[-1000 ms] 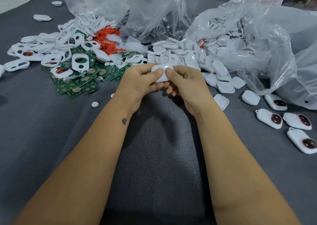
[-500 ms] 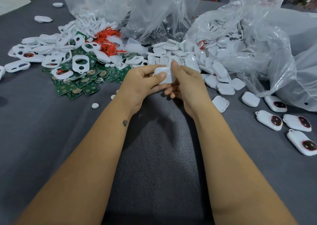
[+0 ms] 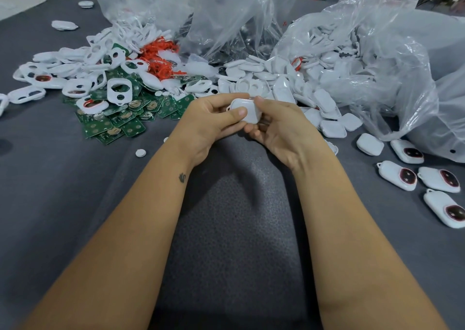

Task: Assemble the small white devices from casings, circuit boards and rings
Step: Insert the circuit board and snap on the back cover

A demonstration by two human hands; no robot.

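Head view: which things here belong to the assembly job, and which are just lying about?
In the job:
- white casing, gripped by left hand and right hand
- circuit boards
- loose casings
- orange rings
- finished devices

Lying about:
- plastic bags
- grey cloth

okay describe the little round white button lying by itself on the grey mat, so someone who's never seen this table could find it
Start at the heap of green circuit boards on the left of the grey mat. Just in front of that heap's near edge, beside the left forearm, lies the small round white button. Unlike the casings and boards, it is a plain disc lying alone on bare mat.
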